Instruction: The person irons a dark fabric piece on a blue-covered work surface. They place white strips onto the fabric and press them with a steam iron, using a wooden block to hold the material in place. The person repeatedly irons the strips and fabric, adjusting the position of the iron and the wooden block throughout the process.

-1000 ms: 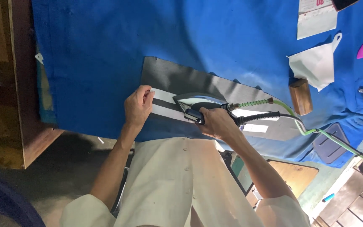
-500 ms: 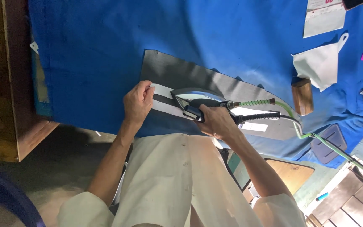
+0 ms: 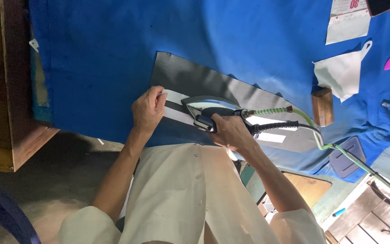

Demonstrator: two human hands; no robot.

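Iron: lying sole-down on the grey cloth over the blue table. Right hand is clamping its dark handle, the proper hold; likely heavy, rigid and hot at the sole. Left hand is pressing flat, fingers spread, on the white strip just beside the tip. Cloth looks soft, apt to shift.
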